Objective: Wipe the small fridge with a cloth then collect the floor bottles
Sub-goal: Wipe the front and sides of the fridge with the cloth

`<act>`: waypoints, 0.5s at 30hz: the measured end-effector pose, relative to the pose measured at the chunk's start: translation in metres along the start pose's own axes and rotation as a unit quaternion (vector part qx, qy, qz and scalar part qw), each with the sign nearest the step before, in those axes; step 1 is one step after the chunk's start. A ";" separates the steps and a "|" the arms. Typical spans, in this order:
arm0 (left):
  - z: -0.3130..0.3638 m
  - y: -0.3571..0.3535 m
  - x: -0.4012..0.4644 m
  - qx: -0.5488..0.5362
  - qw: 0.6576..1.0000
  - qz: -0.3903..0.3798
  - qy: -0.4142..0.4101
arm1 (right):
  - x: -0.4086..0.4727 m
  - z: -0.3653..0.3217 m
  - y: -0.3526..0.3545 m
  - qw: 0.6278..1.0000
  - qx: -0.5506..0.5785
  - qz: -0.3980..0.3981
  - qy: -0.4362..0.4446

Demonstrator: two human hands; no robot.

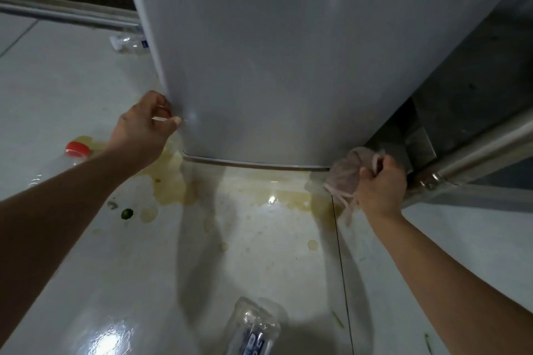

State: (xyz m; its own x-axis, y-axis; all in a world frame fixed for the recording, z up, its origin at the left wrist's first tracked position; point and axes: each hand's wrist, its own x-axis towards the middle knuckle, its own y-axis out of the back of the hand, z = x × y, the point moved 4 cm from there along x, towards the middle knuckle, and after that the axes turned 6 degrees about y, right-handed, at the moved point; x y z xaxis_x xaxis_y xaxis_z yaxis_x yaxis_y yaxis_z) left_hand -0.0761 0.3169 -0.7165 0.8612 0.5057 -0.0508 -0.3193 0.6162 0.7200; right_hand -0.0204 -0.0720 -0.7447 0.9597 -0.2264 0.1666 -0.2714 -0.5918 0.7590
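Fridge first: the small grey smooth-sided metal fridge (274,66) stands on the glossy white tiled floor (288,253) and fills the upper middle of the view. It looks rigid and heavy, its panels slick, so it is better steadied at an edge than gripped on a flat face.

The left hand (144,127) is at its lower left corner, fingers (164,121) curled and pinching the edge. The right hand (380,181) is at the fridge's lower right corner, fingers closed round a crumpled pinkish soft cloth (346,176) with loose strings hanging; limp and light, it should be kept bunched in the palm.

Yellowish spilled liquid (173,187) pools below the fridge's base, probably slippery underfoot. A clear crushed plastic bottle (253,328) lies well below the fridge, a red-capped clear bottle (72,153) left of its base, and another clear bottle (129,42) behind its left side. All look light and crushable, best taken round the body. A metal rail (476,150) crowds the fridge's right side.
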 end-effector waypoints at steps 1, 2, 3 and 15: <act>0.000 -0.001 -0.001 0.001 1.000 0.008 -0.003 | 0.004 0.001 -0.005 0.998 0.055 0.010 -0.033; 0.000 -0.001 -0.002 0.002 1.000 0.016 -0.006 | 0.006 0.002 -0.012 0.992 0.108 0.008 -0.057; 0.001 -0.002 -0.003 0.001 1.000 0.022 -0.008 | 0.007 0.002 -0.020 0.986 0.149 -0.003 -0.071; 0.003 -0.007 -0.008 -0.027 0.999 0.024 -0.031 | 0.028 0.015 -0.067 0.973 0.167 -0.064 -0.149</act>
State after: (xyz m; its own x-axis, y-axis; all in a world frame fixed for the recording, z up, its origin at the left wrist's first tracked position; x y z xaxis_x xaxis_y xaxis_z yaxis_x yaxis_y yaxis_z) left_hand -0.0797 0.3061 -0.7190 0.8661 0.4992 0.0269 -0.3808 0.6239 0.6824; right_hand 0.0239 -0.0503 -0.8006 0.9367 -0.3191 -0.1442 -0.2070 -0.8368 0.5069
